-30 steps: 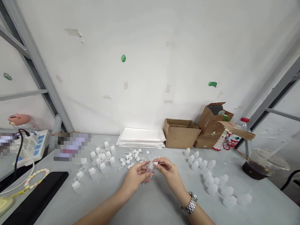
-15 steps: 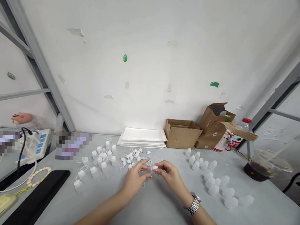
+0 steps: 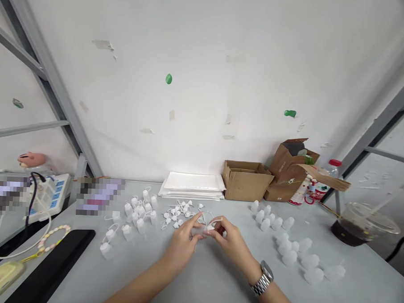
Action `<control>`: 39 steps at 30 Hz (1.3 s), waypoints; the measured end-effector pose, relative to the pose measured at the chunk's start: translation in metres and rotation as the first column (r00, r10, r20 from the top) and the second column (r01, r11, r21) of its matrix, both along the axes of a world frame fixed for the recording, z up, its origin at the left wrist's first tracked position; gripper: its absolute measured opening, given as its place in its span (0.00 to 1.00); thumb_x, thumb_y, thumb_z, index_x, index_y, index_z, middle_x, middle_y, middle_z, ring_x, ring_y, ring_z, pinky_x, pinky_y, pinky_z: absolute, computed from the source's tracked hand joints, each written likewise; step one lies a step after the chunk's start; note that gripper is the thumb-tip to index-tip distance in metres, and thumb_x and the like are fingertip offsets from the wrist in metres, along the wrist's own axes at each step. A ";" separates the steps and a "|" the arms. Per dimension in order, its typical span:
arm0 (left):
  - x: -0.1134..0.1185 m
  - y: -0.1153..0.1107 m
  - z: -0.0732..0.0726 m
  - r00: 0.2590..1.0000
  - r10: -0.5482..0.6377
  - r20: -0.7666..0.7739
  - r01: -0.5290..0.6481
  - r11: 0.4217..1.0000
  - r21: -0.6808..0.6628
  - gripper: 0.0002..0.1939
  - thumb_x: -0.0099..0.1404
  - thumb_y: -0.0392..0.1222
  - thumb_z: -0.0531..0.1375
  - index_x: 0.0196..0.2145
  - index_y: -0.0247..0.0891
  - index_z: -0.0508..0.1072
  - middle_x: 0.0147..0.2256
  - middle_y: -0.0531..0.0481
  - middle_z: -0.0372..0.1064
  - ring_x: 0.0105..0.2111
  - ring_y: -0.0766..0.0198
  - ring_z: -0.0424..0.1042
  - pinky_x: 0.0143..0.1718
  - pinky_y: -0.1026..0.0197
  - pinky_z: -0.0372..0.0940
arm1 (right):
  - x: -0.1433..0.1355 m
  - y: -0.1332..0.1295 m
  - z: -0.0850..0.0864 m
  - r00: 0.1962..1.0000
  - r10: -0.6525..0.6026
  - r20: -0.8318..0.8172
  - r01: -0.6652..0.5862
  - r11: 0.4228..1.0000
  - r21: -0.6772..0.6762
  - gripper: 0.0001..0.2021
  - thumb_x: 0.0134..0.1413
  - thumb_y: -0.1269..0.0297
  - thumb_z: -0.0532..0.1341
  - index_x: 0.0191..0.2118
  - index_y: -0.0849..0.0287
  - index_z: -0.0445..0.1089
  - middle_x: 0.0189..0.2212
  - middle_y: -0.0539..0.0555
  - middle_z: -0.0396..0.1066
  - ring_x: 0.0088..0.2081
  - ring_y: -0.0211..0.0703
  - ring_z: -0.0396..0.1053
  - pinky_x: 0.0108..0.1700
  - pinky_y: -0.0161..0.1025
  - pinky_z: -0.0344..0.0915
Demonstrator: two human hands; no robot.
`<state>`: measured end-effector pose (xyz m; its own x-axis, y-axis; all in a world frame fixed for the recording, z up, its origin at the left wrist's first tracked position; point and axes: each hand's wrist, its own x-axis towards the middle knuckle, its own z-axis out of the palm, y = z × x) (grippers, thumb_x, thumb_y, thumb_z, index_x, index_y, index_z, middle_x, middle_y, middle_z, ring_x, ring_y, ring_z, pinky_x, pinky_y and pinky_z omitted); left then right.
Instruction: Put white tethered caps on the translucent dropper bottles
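Over the middle of the table, my left hand (image 3: 180, 246) pinches a small translucent plastic bottle (image 3: 197, 231) lying sideways, partly hidden by fingers. Meeting it from the other side, my right hand (image 3: 233, 244) has its fingertips closed on a white cap (image 3: 211, 226) with a looped strap. Cap and bottle end touch or nearly touch; I cannot tell how far the cap is on. Just behind my hands lies a pile of loose white strapped caps (image 3: 177, 211). Several capped bottles (image 3: 127, 231) stand to the left. Off to the right are several bottles without strapped caps (image 3: 289, 257).
White flat sheets (image 3: 192, 182) are stacked against the wall, beside an open cardboard box (image 3: 247, 182) and a brown paper bag (image 3: 283, 177). A plastic cup of dark drink (image 3: 347, 231) stands far right. A black pad (image 3: 54, 265) and power strip (image 3: 57, 194) lie left.
The right fingers have turned on the cap, and its strap now arches up over them. Both hands stay together in the same place. The view has shifted very slightly.
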<state>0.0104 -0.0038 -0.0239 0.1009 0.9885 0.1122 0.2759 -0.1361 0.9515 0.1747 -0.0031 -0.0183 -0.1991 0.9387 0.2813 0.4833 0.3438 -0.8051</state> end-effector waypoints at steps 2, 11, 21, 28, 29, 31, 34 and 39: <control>-0.001 0.001 -0.001 1.000 0.001 -0.007 -0.001 1.000 -0.013 0.26 0.51 0.33 0.56 0.49 0.49 0.66 0.35 0.52 0.71 0.29 0.64 0.69 0.35 0.62 0.63 | 0.002 0.000 0.001 0.996 0.081 -0.043 -0.082 0.996 -0.022 0.08 0.51 0.62 0.58 0.38 0.56 0.66 0.28 0.50 0.71 0.30 0.40 0.68 0.35 0.36 0.63; -0.005 0.001 -0.005 0.997 -0.077 -0.027 0.078 0.996 0.051 0.27 0.53 0.33 0.55 0.51 0.48 0.64 0.38 0.50 0.71 0.41 0.59 0.68 0.45 0.58 0.61 | -0.002 -0.002 -0.001 0.996 0.016 0.093 -0.015 1.000 -0.011 0.12 0.56 0.59 0.52 0.28 0.57 0.66 0.21 0.49 0.68 0.24 0.38 0.64 0.30 0.35 0.60; -0.008 0.001 -0.005 0.992 -0.066 -0.106 0.075 0.993 0.087 0.27 0.55 0.33 0.53 0.52 0.49 0.62 0.38 0.51 0.71 0.39 0.61 0.70 0.44 0.59 0.62 | -0.001 -0.003 -0.005 0.992 0.064 0.113 -0.075 0.993 0.094 0.08 0.58 0.65 0.49 0.34 0.57 0.64 0.26 0.52 0.67 0.28 0.40 0.65 0.32 0.35 0.61; -0.009 0.003 -0.006 0.976 -0.100 -0.194 0.126 0.983 0.130 0.28 0.56 0.30 0.50 0.54 0.46 0.58 0.40 0.50 0.70 0.39 0.63 0.70 0.46 0.55 0.63 | 0.001 -0.005 0.002 0.956 0.105 0.273 -0.141 0.983 0.117 0.07 0.59 0.65 0.48 0.39 0.57 0.62 0.32 0.53 0.66 0.33 0.41 0.64 0.35 0.36 0.61; -0.008 0.003 -0.007 0.975 -0.100 -0.198 0.128 0.983 0.135 0.28 0.56 0.30 0.50 0.54 0.46 0.58 0.40 0.50 0.70 0.40 0.63 0.70 0.46 0.55 0.63 | 0.002 -0.005 0.002 0.948 0.120 0.295 -0.163 0.979 0.124 0.08 0.59 0.66 0.48 0.39 0.57 0.62 0.33 0.54 0.65 0.33 0.42 0.64 0.35 0.37 0.60; -0.008 0.002 -0.009 0.970 -0.093 -0.224 0.131 0.978 0.164 0.28 0.56 0.30 0.51 0.54 0.46 0.58 0.39 0.51 0.70 0.41 0.63 0.69 0.45 0.56 0.64 | 0.001 -0.005 0.002 0.941 0.124 0.315 -0.173 0.976 0.132 0.09 0.60 0.67 0.46 0.36 0.57 0.62 0.32 0.54 0.65 0.33 0.42 0.63 0.35 0.37 0.59; -0.007 0.000 -0.011 0.946 -0.048 -0.320 0.146 0.947 0.288 0.27 0.57 0.30 0.51 0.54 0.46 0.58 0.39 0.52 0.71 0.41 0.63 0.69 0.45 0.57 0.64 | -0.004 -0.004 -0.002 0.968 0.088 0.237 -0.112 0.990 0.090 0.12 0.60 0.63 0.45 0.28 0.57 0.60 0.28 0.53 0.64 0.29 0.41 0.61 0.32 0.37 0.57; -0.007 -0.001 -0.013 0.884 0.065 -0.462 0.230 0.801 0.553 0.26 0.62 0.31 0.47 0.58 0.44 0.51 0.38 0.49 0.71 0.40 0.64 0.69 0.42 0.60 0.65 | -0.021 -0.005 -0.007 0.986 -0.012 -0.165 -0.037 0.956 -0.291 0.23 0.56 0.47 0.43 0.18 0.55 0.51 0.13 0.45 0.52 0.17 0.35 0.52 0.22 0.34 0.52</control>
